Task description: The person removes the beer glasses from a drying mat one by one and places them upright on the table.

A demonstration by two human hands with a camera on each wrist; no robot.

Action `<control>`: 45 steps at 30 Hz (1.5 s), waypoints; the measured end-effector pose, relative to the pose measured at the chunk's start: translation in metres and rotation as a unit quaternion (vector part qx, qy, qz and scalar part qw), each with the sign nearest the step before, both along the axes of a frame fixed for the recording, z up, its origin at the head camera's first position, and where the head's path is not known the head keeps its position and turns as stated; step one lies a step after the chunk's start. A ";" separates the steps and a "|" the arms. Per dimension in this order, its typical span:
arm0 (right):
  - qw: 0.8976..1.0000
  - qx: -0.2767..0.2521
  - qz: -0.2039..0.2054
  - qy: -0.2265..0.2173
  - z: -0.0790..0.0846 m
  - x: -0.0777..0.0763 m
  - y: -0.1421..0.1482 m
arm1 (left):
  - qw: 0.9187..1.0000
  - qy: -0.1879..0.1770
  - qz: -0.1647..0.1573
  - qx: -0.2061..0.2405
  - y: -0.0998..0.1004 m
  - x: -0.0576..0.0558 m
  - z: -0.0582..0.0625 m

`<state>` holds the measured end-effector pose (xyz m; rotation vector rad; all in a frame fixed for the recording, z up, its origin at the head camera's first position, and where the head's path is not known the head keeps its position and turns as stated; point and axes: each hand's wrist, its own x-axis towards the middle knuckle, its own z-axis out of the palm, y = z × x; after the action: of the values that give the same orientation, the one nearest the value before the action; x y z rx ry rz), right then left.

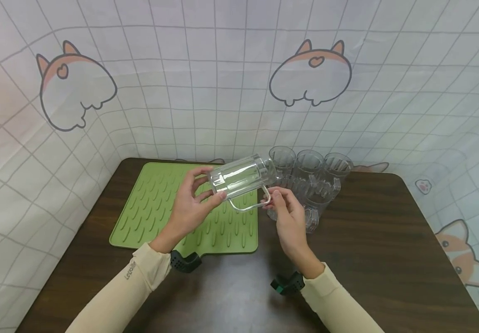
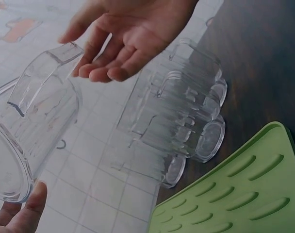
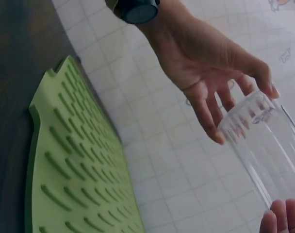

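A clear mug (image 1: 239, 175) with a squared handle is held in the air, tipped on its side, over the right part of a green ridged mat (image 1: 160, 203). My left hand (image 1: 191, 201) grips its base end, thumb on the near side and fingers behind. My right hand (image 1: 290, 222) pinches the handle at its right end with thumb and fingertips. In the left wrist view, the right hand (image 2: 138, 41) has its thumb at the handle and the other fingers loosely bent. The right wrist view shows the left hand's fingers spread around the mug's base (image 3: 249, 109).
Several more clear mugs (image 1: 307, 180) stand close together upright on the dark wooden table (image 1: 372, 259), right of the mat and just behind my right hand. A white grid-patterned cloth (image 1: 231, 92) with dog drawings hangs behind the table and along its sides.
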<state>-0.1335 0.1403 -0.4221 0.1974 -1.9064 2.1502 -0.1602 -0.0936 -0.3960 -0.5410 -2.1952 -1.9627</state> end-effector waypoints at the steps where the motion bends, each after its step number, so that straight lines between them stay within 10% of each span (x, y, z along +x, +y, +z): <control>1: 1.000 -0.018 0.014 -0.011 0.000 0.000 -0.002 | 1.000 -0.001 -0.001 0.003 0.000 0.000 0.000; 8: 0.980 -0.149 0.099 -0.085 -0.002 -0.001 -0.011 | 1.000 -0.003 0.000 0.004 0.001 0.001 0.002; 18: 0.916 -0.331 0.186 -0.131 -0.002 0.000 -0.015 | 1.000 0.002 0.003 -0.001 0.002 0.001 0.001; 35: 0.823 -0.495 0.217 -0.174 0.001 0.000 -0.025 | 1.000 -0.011 0.002 -0.006 -0.001 0.000 0.000; 45: 0.824 -0.494 0.220 -0.168 0.004 0.005 -0.029 | 1.000 -0.002 -0.001 -0.010 -0.004 -0.001 -0.004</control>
<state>-0.1289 0.1117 -0.4184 0.0403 -0.6265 3.3493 -0.1611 -0.0977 -0.3997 -0.5417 -2.2197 -1.9471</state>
